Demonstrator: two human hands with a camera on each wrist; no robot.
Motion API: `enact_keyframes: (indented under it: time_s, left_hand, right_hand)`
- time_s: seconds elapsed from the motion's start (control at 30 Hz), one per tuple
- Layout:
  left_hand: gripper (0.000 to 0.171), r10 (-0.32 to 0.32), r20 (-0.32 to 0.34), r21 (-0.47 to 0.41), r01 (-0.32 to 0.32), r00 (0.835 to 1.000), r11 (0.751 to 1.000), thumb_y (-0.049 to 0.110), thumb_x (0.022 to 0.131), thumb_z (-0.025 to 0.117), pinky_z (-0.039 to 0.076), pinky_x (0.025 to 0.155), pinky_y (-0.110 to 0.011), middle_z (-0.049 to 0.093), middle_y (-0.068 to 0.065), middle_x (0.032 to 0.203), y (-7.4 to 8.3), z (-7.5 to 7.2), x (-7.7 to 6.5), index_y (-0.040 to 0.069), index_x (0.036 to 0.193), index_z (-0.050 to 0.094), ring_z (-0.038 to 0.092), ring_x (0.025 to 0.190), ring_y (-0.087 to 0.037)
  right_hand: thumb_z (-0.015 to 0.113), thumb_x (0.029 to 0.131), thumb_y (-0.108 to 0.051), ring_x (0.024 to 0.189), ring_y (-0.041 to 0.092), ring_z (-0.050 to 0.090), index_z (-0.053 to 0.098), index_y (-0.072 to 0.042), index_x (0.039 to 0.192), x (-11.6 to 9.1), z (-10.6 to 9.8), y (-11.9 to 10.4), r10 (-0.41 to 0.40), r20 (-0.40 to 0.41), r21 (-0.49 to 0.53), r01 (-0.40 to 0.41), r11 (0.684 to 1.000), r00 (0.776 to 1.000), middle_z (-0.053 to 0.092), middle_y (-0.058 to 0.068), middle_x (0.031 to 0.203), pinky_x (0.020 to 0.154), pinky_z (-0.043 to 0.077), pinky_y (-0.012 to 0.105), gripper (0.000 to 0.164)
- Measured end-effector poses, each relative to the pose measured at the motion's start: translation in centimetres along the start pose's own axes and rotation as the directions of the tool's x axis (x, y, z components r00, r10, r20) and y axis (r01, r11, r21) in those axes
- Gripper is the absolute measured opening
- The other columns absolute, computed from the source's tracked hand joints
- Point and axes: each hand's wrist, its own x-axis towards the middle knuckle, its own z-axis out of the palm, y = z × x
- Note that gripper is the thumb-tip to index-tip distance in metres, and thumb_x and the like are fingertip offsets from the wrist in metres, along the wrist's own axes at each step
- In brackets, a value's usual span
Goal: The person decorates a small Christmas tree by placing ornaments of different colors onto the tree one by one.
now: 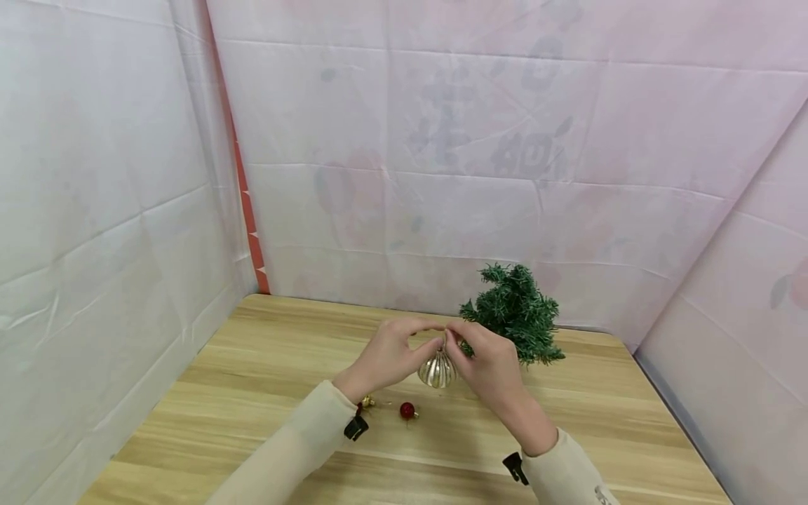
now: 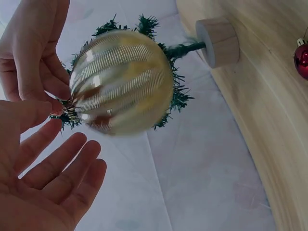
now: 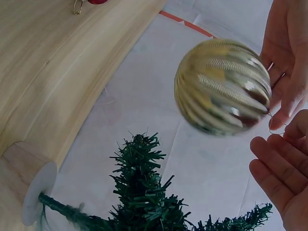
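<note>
The left hand (image 1: 393,354) and right hand (image 1: 495,365) meet, pinching a shiny gold ribbed ball (image 1: 437,372) by its thin wire loop (image 3: 276,133) above the pale wood-grain tabletop (image 1: 252,365). Light, steady fingertip pressure should keep the loop unbent and the ball from swinging. Beyond stands a green tinsel tree (image 1: 519,315); nearer lies a small red ball (image 1: 407,410).

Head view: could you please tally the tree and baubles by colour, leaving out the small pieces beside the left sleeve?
Green tree: 1
Gold bauble: 1
Red bauble: 1
Total: 3
</note>
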Motion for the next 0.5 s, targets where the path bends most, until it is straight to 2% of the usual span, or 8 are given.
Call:
enact_keyframes:
  time_s: [0.03, 0.1, 0.17, 0.2, 0.33, 0.5]
  left_hand:
    - [0.028, 0.001, 0.002, 0.0, -0.001, 1.0, 1.0, 0.02, 0.105, 0.068, 0.058, 0.075, -0.025, 0.077, -0.004, 0.127, 0.0, 0.1, 0.1, 0.012, 0.131, 0.074, 0.048, 0.051, 0.002]
    - [0.026, 0.003, 0.002, -0.004, -0.003, 1.0, 1.0, 0.018, 0.105, 0.067, 0.06, 0.082, -0.024, 0.077, -0.004, 0.126, -0.1, 0.2, 0.3, 0.012, 0.129, 0.075, 0.067, 0.07, -0.002]
    - [0.024, 0.005, -0.003, -0.009, -0.005, 1.0, 1.0, 0.016, 0.104, 0.068, 0.062, 0.087, -0.028, 0.078, -0.005, 0.124, -0.1, 0.3, 0.5, 0.011, 0.126, 0.077, 0.076, 0.094, -0.011]
    - [0.023, 0.006, -0.007, -0.01, -0.006, 1.0, 1.0, 0.016, 0.104, 0.068, 0.063, 0.086, -0.03, 0.078, -0.006, 0.122, -0.1, 0.4, 0.6, 0.011, 0.125, 0.077, 0.076, 0.103, -0.014]
    - [0.021, 0.013, -0.018, 0.005, -0.013, 1.0, 1.0, 0.016, 0.104, 0.069, 0.063, 0.087, -0.033, 0.079, -0.005, 0.118, -0.1, 0.5, 0.9, 0.011, 0.122, 0.078, 0.075, 0.105, -0.016]
    - [0.019, 0.017, -0.027, -0.007, -0.017, 0.999, 1.0, 0.016, 0.103, 0.07, 0.062, 0.09, -0.03, 0.08, -0.004, 0.116, -0.1, 0.6, 1.5, 0.01, 0.119, 0.079, 0.075, 0.106, -0.016]
  right_hand:
    - [0.078, 0.084, 0.006, 0.07, 0.015, 0.074, 0.077, -0.005, 0.102, 0.0, -0.1, 0.0, -0.001, -0.001, -0.005, 0.001, 1.0, 1.0, 0.079, 0.008, 0.088, 0.057, 0.058, 0.028, 0.021]
    - [0.079, 0.084, 0.006, 0.07, 0.015, 0.074, 0.077, -0.006, 0.103, 0.0, -0.1, 0.0, -0.005, -0.001, -0.009, 0.005, 1.0, 1.0, 0.079, 0.007, 0.087, 0.057, 0.057, 0.027, 0.022]
    - [0.08, 0.083, 0.007, 0.07, 0.014, 0.073, 0.076, -0.006, 0.103, 0.1, -0.2, -0.1, -0.009, -0.001, -0.012, 0.009, 1.0, 1.0, 0.078, 0.007, 0.087, 0.057, 0.057, 0.027, 0.024]
    - [0.08, 0.083, 0.006, 0.07, 0.014, 0.073, 0.076, -0.006, 0.103, 0.1, -0.3, 0.0, -0.012, -0.001, -0.015, 0.012, 1.0, 1.0, 0.078, 0.007, 0.087, 0.057, 0.057, 0.027, 0.024]
    - [0.08, 0.084, 0.005, 0.071, 0.015, 0.074, 0.076, -0.005, 0.103, 0.2, -0.4, 0.0, -0.005, -0.003, -0.026, 0.005, 1.0, 1.0, 0.078, 0.007, 0.088, 0.058, 0.058, 0.028, 0.022]
    - [0.077, 0.088, 0.0, 0.072, 0.018, 0.075, 0.077, -0.006, 0.103, 0.2, -0.7, 0.3, 0.039, 0.004, -0.022, -0.039, 0.999, 0.999, 0.079, 0.007, 0.09, 0.057, 0.057, 0.032, 0.016]
